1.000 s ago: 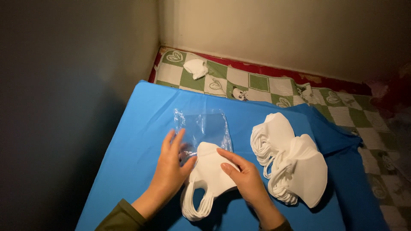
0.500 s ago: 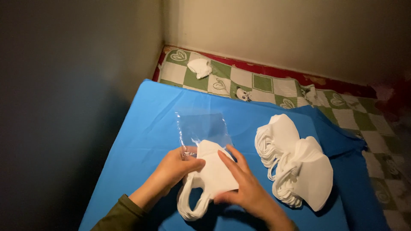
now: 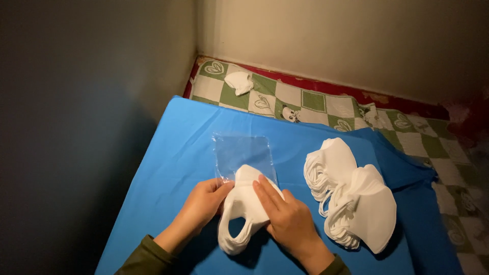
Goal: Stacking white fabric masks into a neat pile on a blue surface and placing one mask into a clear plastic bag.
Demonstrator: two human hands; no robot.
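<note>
A small bundle of white face masks [image 3: 243, 206] lies low in the middle of the blue sheet [image 3: 173, 153], its ear loops bunched toward 6 o'clock and its folded top edge pushed into the open lower end of a clear plastic sleeve [image 3: 242, 153]. The sleeve is a flat, see-through rectangle with no print to be made out, lying at 12 o'clock from the bundle, its far edge pointing toward the wall.

The left hand [image 3: 201, 203] sits at 9 o'clock of the bundle; its thumb and fingers [image 3: 222, 188] pinch the sleeve's lower left corner together with the edge of the masks. The right hand [image 3: 288, 221] lies flat on top of the bundle from 4 o'clock, its fingers pressed together and extended, the tips resting on the masks just at the mouth of the sleeve.

At 3 o'clock, well apart from the hands, two fanned stacks of white masks [image 3: 351, 196] overlap each other on the sheet, loops facing left. Beyond the sheet at 12 o'clock runs a green-and-white checked cloth [image 3: 305, 102] with heart shapes, and a single crumpled white mask [image 3: 239, 81] rests on it near the corner of the walls.
</note>
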